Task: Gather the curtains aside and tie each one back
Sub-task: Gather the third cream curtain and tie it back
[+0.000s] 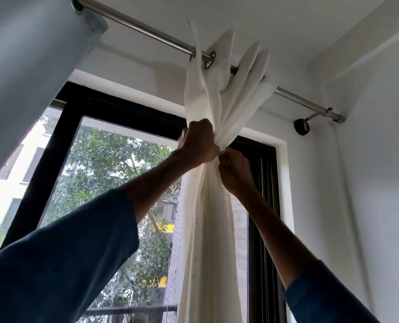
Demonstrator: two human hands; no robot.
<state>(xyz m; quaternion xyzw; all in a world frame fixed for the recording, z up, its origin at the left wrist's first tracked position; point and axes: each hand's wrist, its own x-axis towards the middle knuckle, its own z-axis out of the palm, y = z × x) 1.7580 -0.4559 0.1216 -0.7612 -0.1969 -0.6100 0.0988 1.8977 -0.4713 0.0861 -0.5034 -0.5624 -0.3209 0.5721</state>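
A cream white curtain (pixel 207 220) hangs bunched from a steel rod (pixel 147 31) by metal eyelets, right of the window's middle. My left hand (pixel 199 142) grips the gathered folds high up, squeezing them into a narrow neck. Just below and to the right, my right hand (pixel 234 169) pinches the fabric at the same bunch. Above the hands the cloth fans out toward the rod; below, it falls straight. A pale blue-grey curtain (pixel 28 73) hangs at the far left on the same rod. No tie-back band is visible.
A black-framed window (pixel 53 145) shows trees and buildings outside. The rod's end bracket (pixel 302 127) is fixed to the white wall (pixel 380 183) at the right corner. The ceiling sits close above.
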